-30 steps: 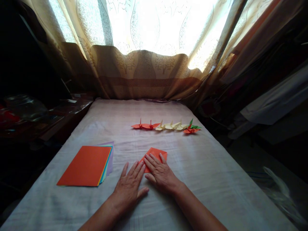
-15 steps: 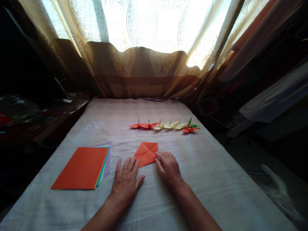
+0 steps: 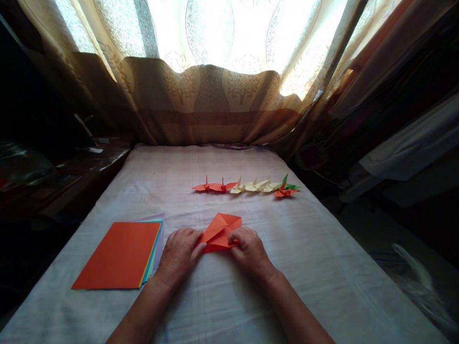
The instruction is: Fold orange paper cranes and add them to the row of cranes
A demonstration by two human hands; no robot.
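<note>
A partly folded sheet of orange origami paper [image 3: 219, 231] lies on the pale bedsheet in front of me, its near layer lifted a little. At its left corner, my left hand [image 3: 182, 246] pinches the paper between thumb and fingers. My right hand [image 3: 248, 246] is closed on the near right edge, with the fingers curled over it. Left of my hands lies a stack of coloured paper [image 3: 118, 255], orange on top, with yellow, blue, green and lilac edges showing.
Beyond the paper stands a row of folded paper cranes: orange ones [image 3: 217, 187], cream ones [image 3: 254, 186], and a green one [image 3: 291, 186] behind another orange crane [image 3: 285, 192]. A patterned curtain [image 3: 215, 95] hangs at the far end. Dark furniture flanks the left side.
My left hand has gone from lying flat beside the paper to pinching its left corner. The right fingers have curled in, and the paper's near layer has risen.
</note>
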